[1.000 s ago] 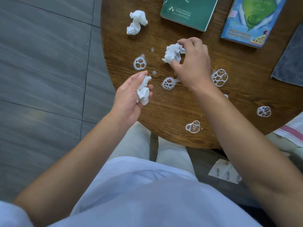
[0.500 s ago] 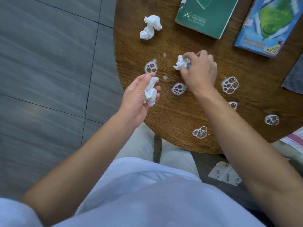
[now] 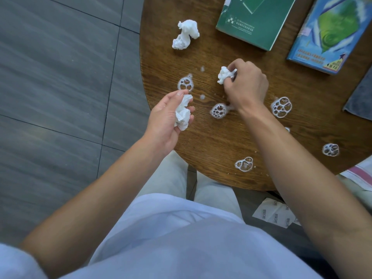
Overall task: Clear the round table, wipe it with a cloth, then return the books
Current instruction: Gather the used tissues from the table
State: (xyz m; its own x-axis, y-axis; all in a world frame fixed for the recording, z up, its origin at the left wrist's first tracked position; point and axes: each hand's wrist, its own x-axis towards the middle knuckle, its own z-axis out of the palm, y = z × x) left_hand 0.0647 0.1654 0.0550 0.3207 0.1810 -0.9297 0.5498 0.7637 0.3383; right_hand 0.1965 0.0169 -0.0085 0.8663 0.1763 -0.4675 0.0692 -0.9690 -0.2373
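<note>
Person's right hand (image 3: 246, 85) pinches a crumpled tissue (image 3: 225, 74) just off the round table (image 3: 221, 141) while left hand (image 3: 169, 115) curls round a 2nd wad (image 3: 182, 112) at the rim; dragging either wrist low would likely smear the foam patch (image 3: 218, 110) right beside the right grip. Count: 3 tissue wads incl. one loose (image 3: 185, 35) beyond both grips, 2 books, green (image 3: 254, 19) and blue (image 3: 330, 31), far side of the right hand, approx. 6 foam patches, 1 grey cloth (image 3: 361, 97).

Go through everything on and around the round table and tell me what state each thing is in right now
Left hand: grips a crumpled tissue.
Right hand: pinches a second tissue wad.
Third tissue: loose on the table.
Green book: closed, flat.
Blue book: closed, flat.
Foam blobs: unwiped.
Grey cloth: untouched.
</note>
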